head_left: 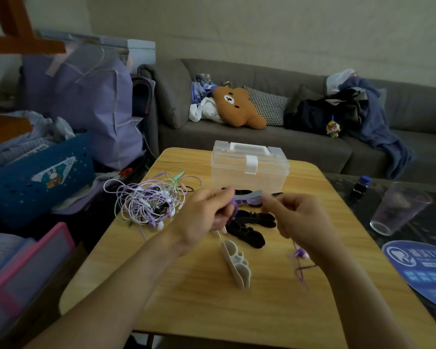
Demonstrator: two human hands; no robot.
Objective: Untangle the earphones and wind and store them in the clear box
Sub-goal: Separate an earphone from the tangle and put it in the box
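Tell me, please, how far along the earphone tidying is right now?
Early. Done: nothing stored; the clear box sits latched. In hand: the left hand and right hand wind a purple earphone with a grey winder. Left: the tangled pile, then boxing.

Tangled pastel earphones lie left of the closed clear box.

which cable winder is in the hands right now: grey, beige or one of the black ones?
The grey winder, held up between both hands with purple cord at its left end. The beige one and the black ones lie on the table.
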